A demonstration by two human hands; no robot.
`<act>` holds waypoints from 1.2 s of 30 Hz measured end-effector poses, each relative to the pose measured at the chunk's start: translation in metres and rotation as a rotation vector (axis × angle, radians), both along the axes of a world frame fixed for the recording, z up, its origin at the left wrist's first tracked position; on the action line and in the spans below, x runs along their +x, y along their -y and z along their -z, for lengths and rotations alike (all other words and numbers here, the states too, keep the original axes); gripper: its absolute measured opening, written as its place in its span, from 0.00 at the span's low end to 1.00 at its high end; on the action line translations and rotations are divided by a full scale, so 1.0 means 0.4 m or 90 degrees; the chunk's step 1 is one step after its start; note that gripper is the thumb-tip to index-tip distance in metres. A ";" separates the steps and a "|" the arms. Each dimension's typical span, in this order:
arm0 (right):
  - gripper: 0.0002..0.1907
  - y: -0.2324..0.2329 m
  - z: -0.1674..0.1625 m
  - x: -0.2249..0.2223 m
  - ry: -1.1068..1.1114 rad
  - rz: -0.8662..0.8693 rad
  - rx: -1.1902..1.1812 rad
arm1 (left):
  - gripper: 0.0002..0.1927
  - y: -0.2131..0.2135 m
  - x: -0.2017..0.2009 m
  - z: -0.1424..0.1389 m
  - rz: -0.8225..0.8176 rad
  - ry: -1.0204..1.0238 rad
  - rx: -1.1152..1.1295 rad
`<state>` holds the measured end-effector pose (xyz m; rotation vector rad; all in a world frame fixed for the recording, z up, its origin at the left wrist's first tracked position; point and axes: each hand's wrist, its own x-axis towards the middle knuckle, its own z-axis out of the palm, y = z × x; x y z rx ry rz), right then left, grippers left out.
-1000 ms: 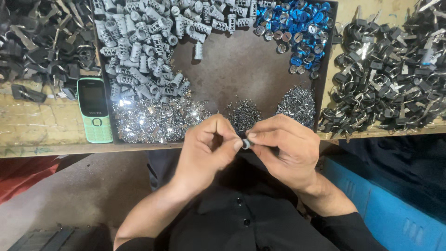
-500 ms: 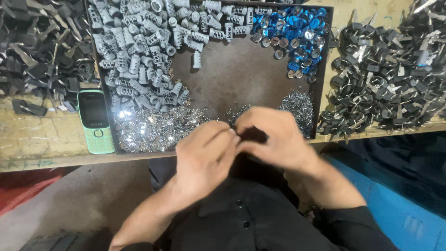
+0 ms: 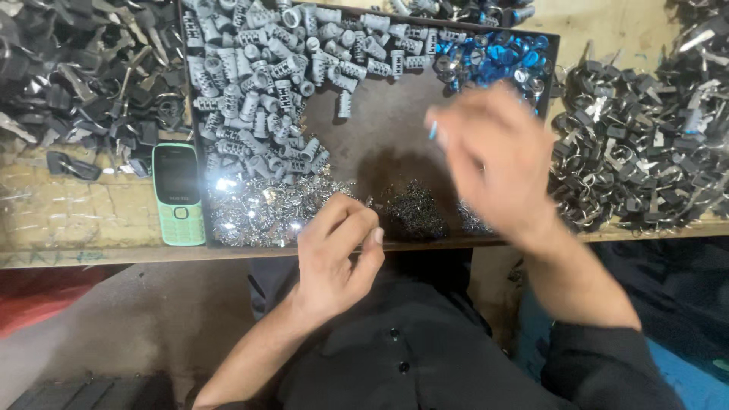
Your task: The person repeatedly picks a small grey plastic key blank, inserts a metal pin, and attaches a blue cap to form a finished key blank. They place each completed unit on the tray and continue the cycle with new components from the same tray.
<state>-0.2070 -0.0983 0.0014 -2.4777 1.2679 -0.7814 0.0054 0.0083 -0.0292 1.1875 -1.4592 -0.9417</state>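
Wooden bench [image 3: 83, 220] carries a dark tray [image 3: 380, 137]: grey ribbed plastic bodies [image 3: 258, 83] at its left and back, blue caps [image 3: 493, 57] in the far right corner, shiny metal bits [image 3: 266, 209] along the near edge. Right hand [image 3: 493, 159], motion-blurred over the tray, fingers loosely curled with a small blue piece [image 3: 433, 130] at the fingertips; firmness of hold cannot be told. Left hand [image 3: 338, 254] rests at the near rim, fingers pinched together, contents hidden. Judgement: take one cap only, seat it squarely, keep the left pinch steady.
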 end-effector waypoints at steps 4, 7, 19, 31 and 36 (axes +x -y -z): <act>0.10 -0.125 -0.018 0.021 0.196 -0.038 0.251 | 0.06 0.007 0.004 -0.002 0.066 -0.047 -0.002; 0.16 -0.189 -0.002 0.040 0.433 0.055 0.429 | 0.07 0.009 0.004 -0.005 0.105 -0.045 -0.029; 0.17 -0.230 0.016 0.014 0.483 -0.022 0.524 | 0.08 -0.005 -0.004 -0.021 0.117 -0.074 -0.029; 0.15 -0.252 0.042 0.000 0.662 -0.046 0.569 | 0.08 -0.009 -0.011 -0.008 0.123 -0.089 -0.044; 0.12 -0.242 0.031 0.000 0.562 -0.058 0.510 | 0.08 -0.015 -0.011 -0.007 0.118 -0.083 -0.043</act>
